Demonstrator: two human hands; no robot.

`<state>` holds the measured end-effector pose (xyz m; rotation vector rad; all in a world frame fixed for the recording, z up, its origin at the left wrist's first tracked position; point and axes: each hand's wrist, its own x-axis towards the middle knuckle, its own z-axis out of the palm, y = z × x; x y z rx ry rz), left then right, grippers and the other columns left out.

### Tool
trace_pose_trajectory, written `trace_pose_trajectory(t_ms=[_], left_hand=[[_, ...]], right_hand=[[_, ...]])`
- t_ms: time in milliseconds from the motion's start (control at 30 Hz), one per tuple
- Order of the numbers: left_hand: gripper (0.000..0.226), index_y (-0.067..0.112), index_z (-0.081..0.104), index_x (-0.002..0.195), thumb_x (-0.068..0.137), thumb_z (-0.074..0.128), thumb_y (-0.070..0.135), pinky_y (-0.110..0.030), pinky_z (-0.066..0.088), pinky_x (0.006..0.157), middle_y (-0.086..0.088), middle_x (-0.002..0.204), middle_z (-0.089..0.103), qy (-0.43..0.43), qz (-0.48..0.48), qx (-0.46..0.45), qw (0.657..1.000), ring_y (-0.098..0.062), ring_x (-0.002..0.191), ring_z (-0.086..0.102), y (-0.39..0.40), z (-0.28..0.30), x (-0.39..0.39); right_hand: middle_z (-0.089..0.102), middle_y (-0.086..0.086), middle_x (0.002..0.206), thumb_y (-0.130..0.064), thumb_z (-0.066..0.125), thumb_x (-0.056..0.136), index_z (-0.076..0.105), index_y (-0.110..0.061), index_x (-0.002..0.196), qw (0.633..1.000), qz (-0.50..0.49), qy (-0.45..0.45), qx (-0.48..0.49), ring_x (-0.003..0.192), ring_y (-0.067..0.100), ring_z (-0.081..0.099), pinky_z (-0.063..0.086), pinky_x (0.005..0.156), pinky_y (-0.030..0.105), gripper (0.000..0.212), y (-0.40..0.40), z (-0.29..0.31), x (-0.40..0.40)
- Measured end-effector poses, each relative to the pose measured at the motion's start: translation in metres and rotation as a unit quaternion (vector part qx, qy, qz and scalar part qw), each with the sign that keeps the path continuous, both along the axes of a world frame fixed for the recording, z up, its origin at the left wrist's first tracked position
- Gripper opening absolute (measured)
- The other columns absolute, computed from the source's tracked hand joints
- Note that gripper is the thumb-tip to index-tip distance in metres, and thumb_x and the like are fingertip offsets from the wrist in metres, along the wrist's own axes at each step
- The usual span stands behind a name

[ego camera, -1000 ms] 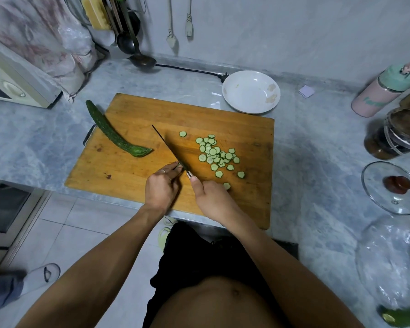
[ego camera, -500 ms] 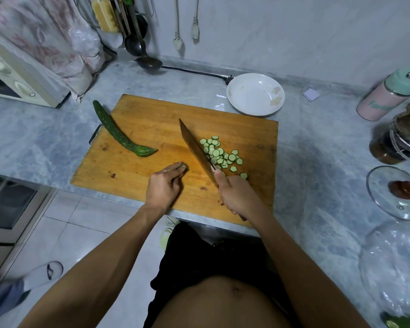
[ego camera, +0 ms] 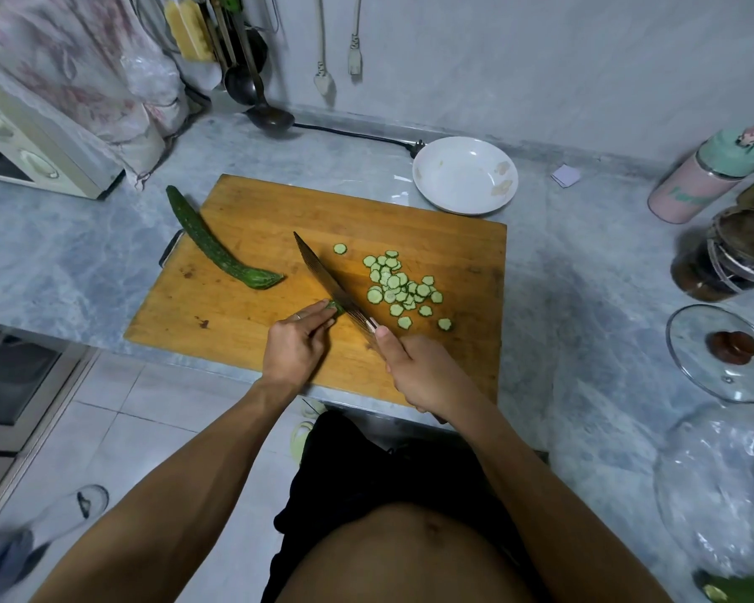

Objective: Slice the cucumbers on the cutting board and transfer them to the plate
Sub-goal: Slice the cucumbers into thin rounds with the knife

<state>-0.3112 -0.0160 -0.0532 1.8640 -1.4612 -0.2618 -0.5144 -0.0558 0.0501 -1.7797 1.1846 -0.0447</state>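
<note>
One board (ego camera: 253,324), wooden, flat on the grey marble bench (ego camera: 584,306).

Cucumbers on the board, two — one whole cucumber (ego camera: 216,247) lying at the board's 9 o'clock side, its far tip overhanging the edge onto the bench; one short stub (ego camera: 337,307) near the board's middle, at about 6 o'clock of the knife blade's midpoint.

Slices (ego camera: 399,285): one loose heap at 3 o'clock of the blade, too overlapped to count exactly, roughly two dozen; one stray slice (ego camera: 340,248) apart at the heap's 10 o'clock; two more loose at its 5 o'clock edge.

One knife (ego camera: 331,285), blade angled from 11 o'clock down to 5 o'clock, its edge against the stub's cut end.

Left hand (ego camera: 294,348) — fingers (ego camera: 318,313) curled down on the stub, pinning it to the board; a ring shows on one finger.

Right hand (ego camera: 423,374) — fingers wrapped round the knife handle, thumb laid along the blade's heel.

One plate (ego camera: 458,167), white, on the bench just beyond the board's 1 o'clock corner, holding no slices.

At the bench's 3 o'clock side: one pink bottle (ego camera: 710,176) with a green cap, one dark jar (ego camera: 727,263), one glass lid (ego camera: 723,354). One ladle (ego camera: 266,111) at 12 o'clock by the wall.
</note>
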Motion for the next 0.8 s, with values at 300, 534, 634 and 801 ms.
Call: trace_pose_trajectory(t_ms=[300, 534, 634, 801], left_hand=[[0.029, 0.009, 0.074, 0.109, 0.083, 0.066, -0.002, -0.004, 0.036, 0.097, -0.009, 0.118, 0.067, -0.017, 0.003, 0.024, 1.0, -0.012, 0.102, 0.066, -0.003, 0.0, 0.0], [0.032, 0.007, 0.075, 0.105, 0.079, 0.063, -0.006, -0.019, 0.044, 0.097, -0.008, 0.116, 0.069, -0.033, 0.011, 0.033, 0.999, -0.016, 0.101, 0.068, -0.005, 0.004, -0.003], [0.031, 0.008, 0.075, 0.106, 0.079, 0.062, -0.005, -0.022, 0.045, 0.098, -0.008, 0.116, 0.069, -0.028, 0.017, 0.042, 0.999, -0.016, 0.102, 0.068, -0.006, 0.005, -0.003], [0.032, 0.007, 0.074, 0.106, 0.078, 0.062, -0.005, -0.019, 0.043, 0.098, -0.008, 0.116, 0.069, -0.03, 0.017, 0.058, 0.998, -0.018, 0.102, 0.068, -0.007, 0.005, -0.001]], right_hand=[[0.06, 0.017, 0.072, -0.053, 0.022, 0.104, 0.063, 0.003, 0.081, 1.0, -0.008, 0.007, -0.001, 0.067, 0.029, 0.058, 0.051, 0.074, 0.042, 0.073, 0.009, 0.006, -0.004], [0.062, 0.014, 0.074, -0.053, 0.022, 0.104, 0.065, 0.001, 0.083, 1.0, 0.005, 0.009, -0.01, 0.075, 0.028, 0.061, 0.049, 0.077, 0.04, 0.072, 0.01, 0.005, -0.006], [0.061, 0.012, 0.074, -0.054, 0.023, 0.103, 0.064, -0.002, 0.081, 1.0, 0.005, 0.004, -0.007, 0.074, 0.028, 0.061, 0.049, 0.076, 0.04, 0.07, 0.01, 0.005, -0.006], [0.06, 0.01, 0.078, -0.054, 0.022, 0.104, 0.062, -0.006, 0.08, 1.0, 0.007, 0.002, -0.001, 0.074, 0.022, 0.057, 0.044, 0.074, 0.036, 0.066, 0.011, 0.007, -0.007]])
